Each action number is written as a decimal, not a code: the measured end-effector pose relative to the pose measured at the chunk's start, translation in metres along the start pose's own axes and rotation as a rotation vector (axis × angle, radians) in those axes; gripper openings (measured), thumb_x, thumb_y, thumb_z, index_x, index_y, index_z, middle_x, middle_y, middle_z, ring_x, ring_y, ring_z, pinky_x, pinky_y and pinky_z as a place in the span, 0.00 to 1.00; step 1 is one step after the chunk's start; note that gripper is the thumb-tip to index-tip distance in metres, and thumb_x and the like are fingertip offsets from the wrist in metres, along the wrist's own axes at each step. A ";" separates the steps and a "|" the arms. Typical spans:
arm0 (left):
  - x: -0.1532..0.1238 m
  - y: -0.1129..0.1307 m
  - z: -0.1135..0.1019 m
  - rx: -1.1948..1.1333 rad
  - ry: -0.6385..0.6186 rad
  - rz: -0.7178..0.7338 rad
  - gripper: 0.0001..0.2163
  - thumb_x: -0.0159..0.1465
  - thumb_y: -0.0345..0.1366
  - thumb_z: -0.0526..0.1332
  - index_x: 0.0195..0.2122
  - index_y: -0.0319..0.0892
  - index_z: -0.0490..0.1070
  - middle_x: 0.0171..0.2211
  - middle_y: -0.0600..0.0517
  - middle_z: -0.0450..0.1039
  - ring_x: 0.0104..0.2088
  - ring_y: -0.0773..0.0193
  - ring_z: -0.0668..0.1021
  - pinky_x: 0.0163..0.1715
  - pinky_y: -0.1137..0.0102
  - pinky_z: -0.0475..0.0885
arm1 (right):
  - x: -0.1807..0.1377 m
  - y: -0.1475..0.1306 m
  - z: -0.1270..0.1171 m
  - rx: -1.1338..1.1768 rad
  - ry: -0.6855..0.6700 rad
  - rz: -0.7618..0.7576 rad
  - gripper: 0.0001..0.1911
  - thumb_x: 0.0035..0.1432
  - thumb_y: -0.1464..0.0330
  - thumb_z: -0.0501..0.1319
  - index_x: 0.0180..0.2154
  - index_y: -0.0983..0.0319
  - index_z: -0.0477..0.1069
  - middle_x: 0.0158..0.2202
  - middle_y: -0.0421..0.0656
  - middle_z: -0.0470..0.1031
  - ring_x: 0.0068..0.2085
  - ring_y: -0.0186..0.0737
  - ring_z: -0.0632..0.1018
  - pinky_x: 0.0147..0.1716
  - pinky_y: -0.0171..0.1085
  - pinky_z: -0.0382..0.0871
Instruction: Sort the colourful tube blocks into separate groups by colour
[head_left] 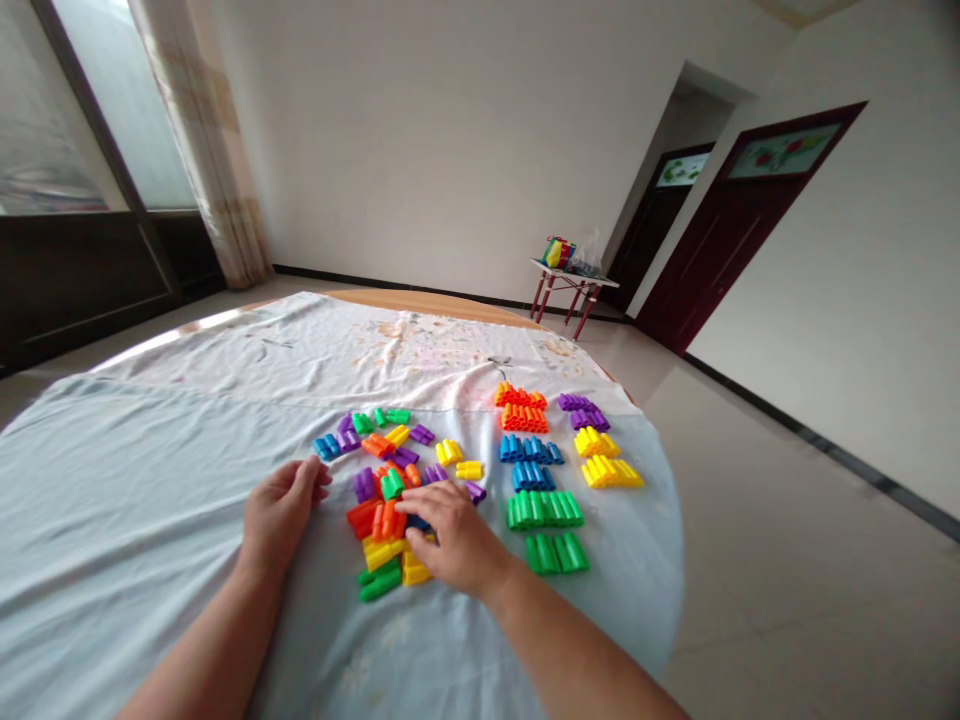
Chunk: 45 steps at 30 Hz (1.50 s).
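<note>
Where the right hand [454, 535] bends over the small bright pieces, its thumb and fingers stand a bit apart, with the fingertips at some orange pieces [388, 521]. I cannot tell if it pinches one or only touches it. Left of it, across the pile, the left hand [277, 508] rests on the cloth [180, 480] with its fingers curled in; I see nothing in it, but I cannot see inside the curl.

These pieces look like short plastic tubes stuck side by side. They should be very light and stiff, and hard to break. They look shiny, so they may slip a little (round sides like to roll under a finger). A good hold would be thumb on one long side and a finger on the other, not down on the top.

Just under the right hand's thumb lie yellow pieces [382, 553], and nearer the body, green pieces [379, 580]. Past the fingertips sits a small green piece [391, 485], with purple pieces [364, 485] to its left.

Right of the hand are neat rows: orange rows [523, 417], blue rows [533, 476] and green rows [545, 511]. Farther right are purple rows [588, 419] and yellow rows [611, 472].
</note>
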<state>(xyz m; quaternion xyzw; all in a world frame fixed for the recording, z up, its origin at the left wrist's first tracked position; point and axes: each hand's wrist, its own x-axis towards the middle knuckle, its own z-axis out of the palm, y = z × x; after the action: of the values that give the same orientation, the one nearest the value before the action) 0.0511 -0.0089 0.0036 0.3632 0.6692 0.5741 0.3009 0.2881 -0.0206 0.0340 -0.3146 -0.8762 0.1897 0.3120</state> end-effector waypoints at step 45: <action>0.002 -0.005 -0.004 0.008 0.017 -0.038 0.19 0.49 0.52 0.60 0.27 0.38 0.71 0.21 0.52 0.72 0.24 0.64 0.72 0.26 0.72 0.68 | -0.014 0.012 -0.013 -0.064 -0.072 -0.022 0.22 0.52 0.73 0.58 0.50 0.57 0.67 0.52 0.41 0.67 0.51 0.38 0.67 0.54 0.38 0.55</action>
<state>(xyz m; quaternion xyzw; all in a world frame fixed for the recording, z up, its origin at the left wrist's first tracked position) 0.0459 -0.0095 -0.0006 0.3470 0.6807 0.5688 0.3046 0.3102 -0.0199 0.0313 -0.3077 -0.8959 0.1690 0.2722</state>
